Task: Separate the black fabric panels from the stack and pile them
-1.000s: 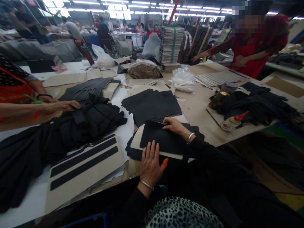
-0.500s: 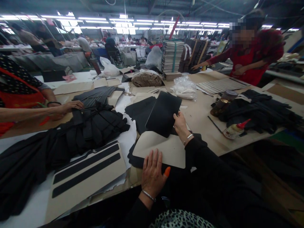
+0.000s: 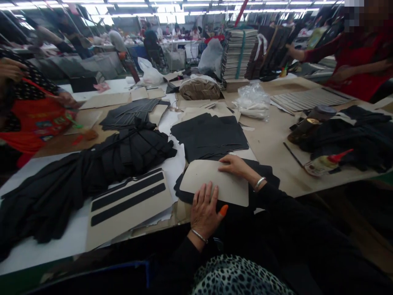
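A beige rounded board (image 3: 199,174) lies on top of a pile of black panels (image 3: 184,196) in front of me. My left hand (image 3: 205,209) rests flat on its near edge with the fingers spread and an orange cover on the thumb. At the board's upper right corner, my right hand (image 3: 238,167) touches the surface with fingertips stretched out; it holds nothing that I can see. Just beyond lies another spread of black panels (image 3: 211,133). To the left sits a beige board with black strips (image 3: 132,209).
Long black fabric strips (image 3: 101,172) are heaped at left. A glue bottle with a red tip (image 3: 322,164), dark jars (image 3: 307,125) and black cloth (image 3: 362,139) are on the right. Co-workers in red aprons stand at both sides. A plastic bag (image 3: 253,100) lies farther back.
My right hand has let go of a black panel, now on the far pile, and moved down onto the beige board. The left co-worker's hands have left the strips. The view has tilted down.
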The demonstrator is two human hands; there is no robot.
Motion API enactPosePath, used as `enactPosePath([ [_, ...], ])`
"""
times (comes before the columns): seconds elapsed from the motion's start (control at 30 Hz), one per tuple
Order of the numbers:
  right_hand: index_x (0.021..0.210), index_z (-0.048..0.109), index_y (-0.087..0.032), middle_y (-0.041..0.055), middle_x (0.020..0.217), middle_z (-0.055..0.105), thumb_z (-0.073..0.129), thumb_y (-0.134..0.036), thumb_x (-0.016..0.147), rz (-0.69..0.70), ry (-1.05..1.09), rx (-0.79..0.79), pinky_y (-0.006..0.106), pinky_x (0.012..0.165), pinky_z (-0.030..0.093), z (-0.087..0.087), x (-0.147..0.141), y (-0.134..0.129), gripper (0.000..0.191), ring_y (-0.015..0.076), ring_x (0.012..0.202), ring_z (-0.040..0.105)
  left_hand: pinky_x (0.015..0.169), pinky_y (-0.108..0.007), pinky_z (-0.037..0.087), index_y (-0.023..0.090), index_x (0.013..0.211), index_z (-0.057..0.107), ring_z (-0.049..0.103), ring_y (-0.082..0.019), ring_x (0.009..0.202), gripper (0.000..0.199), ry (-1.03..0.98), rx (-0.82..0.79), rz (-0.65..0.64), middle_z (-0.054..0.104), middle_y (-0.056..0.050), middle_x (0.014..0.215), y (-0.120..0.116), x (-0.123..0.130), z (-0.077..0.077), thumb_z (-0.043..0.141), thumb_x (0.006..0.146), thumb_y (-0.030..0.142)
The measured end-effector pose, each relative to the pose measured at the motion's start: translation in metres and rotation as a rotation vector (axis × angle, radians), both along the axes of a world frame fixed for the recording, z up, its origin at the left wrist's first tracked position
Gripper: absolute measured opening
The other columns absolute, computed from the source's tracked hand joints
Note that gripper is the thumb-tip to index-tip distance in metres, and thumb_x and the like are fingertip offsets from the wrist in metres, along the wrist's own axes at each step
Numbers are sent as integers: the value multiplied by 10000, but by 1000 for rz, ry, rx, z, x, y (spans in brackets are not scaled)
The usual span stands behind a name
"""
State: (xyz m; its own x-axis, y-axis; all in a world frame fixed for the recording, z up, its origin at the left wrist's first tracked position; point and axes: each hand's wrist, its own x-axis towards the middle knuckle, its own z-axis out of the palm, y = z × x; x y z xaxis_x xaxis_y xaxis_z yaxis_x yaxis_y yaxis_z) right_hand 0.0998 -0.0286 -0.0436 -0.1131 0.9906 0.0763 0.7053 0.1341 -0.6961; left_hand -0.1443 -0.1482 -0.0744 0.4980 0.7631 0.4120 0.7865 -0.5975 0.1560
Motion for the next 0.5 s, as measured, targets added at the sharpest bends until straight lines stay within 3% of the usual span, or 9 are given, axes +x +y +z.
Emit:
enactPosePath([
  [0.2, 1137, 757, -250, 95, 1250, 705, 799, -288, 785, 57, -115, 229, 463, 1013, 451, 6, -14, -10, 356, 302, 1137, 612, 1224, -520, 251, 233, 1539, 408, 295, -325, 1517, 733, 20, 6, -4, 363, -77, 1630, 0, 0, -2, 517, 925, 618],
  [0.3, 1149, 729, -265, 73, 1145, 735, 758, -247, 809, 31, -159, 226, 417, 921, 469, 17, -19, -20, 342, 282, 1041, 633, 1231, -538, 246, 223, 1542, 398, 277, -334, 1523, 738, 34, 7, -14, 360, -81, 1632, 0, 0, -1, 513, 927, 614],
  [0.4, 1073, 707, -285, 38, 932, 745, 726, -294, 828, -72, -194, 107, 357, 740, 455, 25, -21, -25, 245, 251, 842, 653, 1236, -536, 248, 226, 1543, 392, 273, -329, 1526, 734, 35, 7, -22, 355, -83, 1635, 0, 0, -1, 506, 931, 615],
  [0.5, 1006, 691, -289, 20, 886, 739, 678, -310, 852, -82, -171, 65, 328, 710, 430, 25, -18, -22, 156, 236, 817, 654, 1235, -521, 263, 184, 1547, 376, 266, -321, 1529, 766, 5, 32, 1, 357, -115, 1631, -1, -1, -2, 523, 926, 608],
])
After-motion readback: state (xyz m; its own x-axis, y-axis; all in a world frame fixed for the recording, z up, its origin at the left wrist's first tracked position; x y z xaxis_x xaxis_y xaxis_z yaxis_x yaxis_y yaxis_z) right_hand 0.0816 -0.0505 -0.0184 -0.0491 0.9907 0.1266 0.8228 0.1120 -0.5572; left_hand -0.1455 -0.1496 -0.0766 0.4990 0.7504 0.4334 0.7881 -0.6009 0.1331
